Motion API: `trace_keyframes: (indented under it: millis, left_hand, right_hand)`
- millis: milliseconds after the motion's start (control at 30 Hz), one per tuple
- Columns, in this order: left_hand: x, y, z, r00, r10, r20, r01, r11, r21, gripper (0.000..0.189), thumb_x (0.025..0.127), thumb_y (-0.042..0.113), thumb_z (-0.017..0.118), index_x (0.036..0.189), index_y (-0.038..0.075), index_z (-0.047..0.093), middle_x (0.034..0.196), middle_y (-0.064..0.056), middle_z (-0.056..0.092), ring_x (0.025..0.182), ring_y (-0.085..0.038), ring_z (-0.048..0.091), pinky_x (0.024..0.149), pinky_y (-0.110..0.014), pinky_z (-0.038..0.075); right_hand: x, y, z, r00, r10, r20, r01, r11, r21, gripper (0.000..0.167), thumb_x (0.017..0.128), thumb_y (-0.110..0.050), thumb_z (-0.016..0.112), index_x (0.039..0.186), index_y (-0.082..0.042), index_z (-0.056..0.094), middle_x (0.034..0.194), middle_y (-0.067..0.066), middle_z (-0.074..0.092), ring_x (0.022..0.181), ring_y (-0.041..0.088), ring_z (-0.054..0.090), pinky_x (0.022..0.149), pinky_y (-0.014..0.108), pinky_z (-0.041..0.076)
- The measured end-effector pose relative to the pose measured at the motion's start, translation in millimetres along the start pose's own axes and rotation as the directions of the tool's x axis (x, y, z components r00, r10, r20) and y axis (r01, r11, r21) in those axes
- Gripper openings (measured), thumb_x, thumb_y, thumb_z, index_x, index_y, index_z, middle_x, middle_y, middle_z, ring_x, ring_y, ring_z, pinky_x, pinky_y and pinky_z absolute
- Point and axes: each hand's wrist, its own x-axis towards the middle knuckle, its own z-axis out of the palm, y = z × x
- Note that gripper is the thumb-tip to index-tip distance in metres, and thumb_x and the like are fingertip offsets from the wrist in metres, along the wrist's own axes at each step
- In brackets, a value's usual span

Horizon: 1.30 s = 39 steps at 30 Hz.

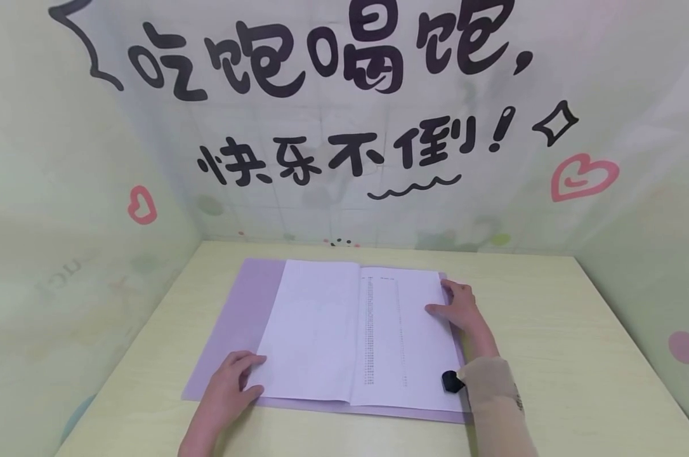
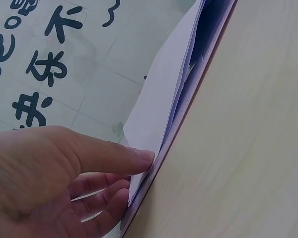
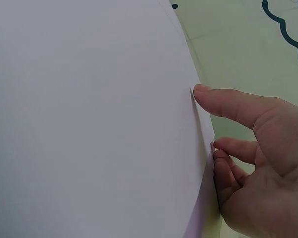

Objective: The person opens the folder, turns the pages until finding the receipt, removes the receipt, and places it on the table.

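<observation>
A booklet of white pages in a pale purple cover (image 1: pixel 250 298) lies open on the table. Its left page (image 1: pixel 310 330) is blank; small printed columns run down the right page (image 1: pixel 419 336). My left hand (image 1: pixel 227 384) touches the lower left corner of the left page, thumb and fingers spread apart. In the left wrist view the thumb (image 2: pixel 139 159) rests on the page's edge, the other fingers loosely bent beside it. At the upper right edge, my right hand (image 1: pixel 461 308) has its thumb on the right page and its bent fingers (image 3: pixel 233 171) against the edge, pinching it.
The light wooden table (image 1: pixel 550 343) extends around the booklet. Behind it stands a pale wall covering (image 1: pixel 321 219) with large black lettering, and similar panels (image 1: pixel 641 254) close off both sides. A small black device (image 1: pixel 452 381) sits at the right sleeve (image 1: pixel 495 400).
</observation>
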Motion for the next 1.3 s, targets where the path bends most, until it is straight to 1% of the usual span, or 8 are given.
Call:
trace_keyframes:
  millis: [167, 467, 700, 833, 933, 1033, 1167, 1300]
  left_hand:
    - [1.1, -0.2, -0.4, 1.0, -0.009, 0.005, 0.01, 1.0, -0.016, 0.044, 0.073, 0.003, 0.08, 0.115, 0.008, 0.071, 0.122, -0.011, 0.06, 0.088, -0.013, 0.051, 0.074, -0.023, 0.047]
    - [-0.1, -0.5, 0.4, 1.0, -0.019, -0.004, 0.018, 1.0, -0.014, 0.043, 0.073, 0.002, 0.08, 0.115, 0.008, 0.071, 0.122, -0.011, 0.06, 0.088, -0.012, 0.052, 0.075, -0.023, 0.048]
    - [-0.4, -2.3, 1.8, 1.0, -0.011, -0.002, 0.011, 1.0, -0.021, 0.044, 0.073, 0.003, 0.08, 0.115, 0.007, 0.071, 0.123, -0.011, 0.06, 0.087, -0.012, 0.052, 0.073, -0.023, 0.048]
    - [-1.2, -2.9, 2.4, 1.0, -0.013, -0.006, 0.013, 0.999, -0.032, 0.044, 0.073, 0.002, 0.08, 0.115, 0.007, 0.071, 0.121, -0.011, 0.06, 0.083, -0.009, 0.05, 0.071, -0.021, 0.046]
    - [-2.0, -2.7, 2.0, 1.0, -0.017, -0.009, 0.017, 0.999, -0.034, 0.043, 0.073, 0.002, 0.08, 0.115, 0.007, 0.071, 0.12, -0.011, 0.06, 0.082, -0.008, 0.049, 0.07, -0.02, 0.045]
    - [-2.4, -2.2, 1.2, 1.0, -0.016, -0.016, 0.016, 0.999, -0.034, 0.043, 0.072, 0.001, 0.08, 0.114, 0.007, 0.071, 0.12, -0.01, 0.06, 0.082, -0.008, 0.049, 0.069, -0.02, 0.045]
    - [-2.0, -1.1, 0.3, 1.0, -0.011, -0.027, 0.01, 0.999, -0.036, 0.043, 0.072, 0.001, 0.079, 0.114, 0.007, 0.071, 0.119, -0.01, 0.06, 0.082, -0.009, 0.049, 0.069, -0.02, 0.045]
    - [-1.1, -0.9, 0.7, 1.0, -0.013, -0.025, 0.012, 0.999, -0.04, 0.044, 0.072, 0.001, 0.08, 0.114, 0.007, 0.071, 0.12, -0.011, 0.06, 0.083, -0.009, 0.05, 0.07, -0.021, 0.046]
  right_hand:
    - [-1.5, -0.5, -1.8, 1.0, -0.004, 0.018, 0.003, 1.0, 0.019, 0.081, 0.087, -0.022, 0.073, 0.15, 0.005, 0.03, 0.147, 0.033, 0.026, 0.138, 0.048, 0.034, 0.118, 0.057, 0.032]
    - [-0.9, 1.9, 0.1, 1.0, -0.021, 0.001, 0.021, 1.0, 0.003, 0.079, 0.087, -0.02, 0.073, 0.149, 0.006, 0.031, 0.146, 0.033, 0.029, 0.138, 0.048, 0.035, 0.118, 0.057, 0.033]
    - [-2.1, 2.6, 2.2, 0.999, -0.036, -0.012, 0.036, 0.998, 0.045, 0.078, 0.087, -0.013, 0.073, 0.149, 0.006, 0.03, 0.147, 0.031, 0.033, 0.139, 0.046, 0.035, 0.118, 0.056, 0.032]
    - [-4.2, 2.2, 1.3, 0.998, -0.057, -0.018, 0.059, 0.995, 0.076, 0.079, 0.086, -0.009, 0.073, 0.15, 0.007, 0.029, 0.144, 0.031, 0.038, 0.134, 0.045, 0.039, 0.117, 0.056, 0.034]
    - [-4.5, 3.6, 0.5, 0.997, -0.077, -0.009, 0.078, 0.991, 0.105, 0.08, 0.086, -0.009, 0.072, 0.151, 0.005, 0.028, 0.143, 0.03, 0.041, 0.131, 0.042, 0.041, 0.115, 0.056, 0.035]
    - [-4.4, 6.4, -1.4, 0.996, -0.091, 0.016, 0.088, 0.988, 0.13, 0.08, 0.088, -0.01, 0.071, 0.154, -0.001, 0.027, 0.147, 0.028, 0.041, 0.133, 0.041, 0.041, 0.116, 0.055, 0.034]
    - [-4.1, 9.3, -6.9, 0.992, -0.116, 0.048, 0.11, 0.987, 0.115, 0.079, 0.09, -0.014, 0.07, 0.156, -0.009, 0.026, 0.149, 0.026, 0.041, 0.134, 0.041, 0.041, 0.117, 0.057, 0.035]
    - [-3.0, 12.7, -13.8, 0.983, -0.172, 0.064, 0.167, 0.983, 0.074, 0.076, 0.09, -0.014, 0.07, 0.154, -0.01, 0.029, 0.144, 0.027, 0.046, 0.129, 0.043, 0.045, 0.113, 0.058, 0.039]
